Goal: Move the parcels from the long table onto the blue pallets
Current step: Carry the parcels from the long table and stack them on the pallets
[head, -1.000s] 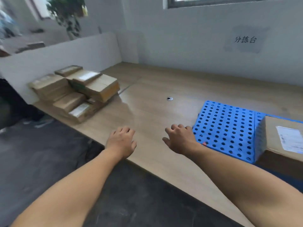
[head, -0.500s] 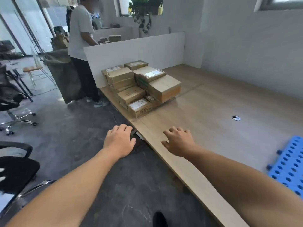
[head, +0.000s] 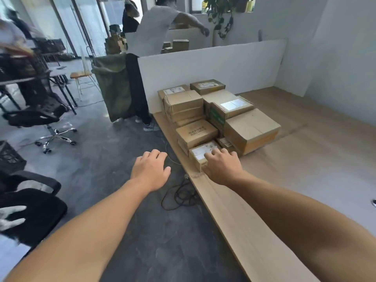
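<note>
A pile of brown cardboard parcels (head: 215,117) stands at the far left end of the long wooden table (head: 305,169), against a white divider board. The nearest one is a small parcel with a white label (head: 200,152) at the table's front edge. My right hand (head: 222,166) lies over that parcel's near right corner, fingers on its top, thumb down at its front side. My left hand (head: 150,169) hovers over the floor to the left of the table edge, fingers relaxed and holding nothing. No blue pallet is in view.
A person in a grey shirt (head: 150,35) stands behind the white divider (head: 213,70), beside a green sack (head: 110,86). Office chairs (head: 42,119) and a desk stand at left. A black cable (head: 181,196) lies coiled on the floor by the table edge.
The view swung left and closer to the pile; the blue pallet left the frame. My right hand reached the nearest small parcel, and my left hand moved forward beside the table edge.
</note>
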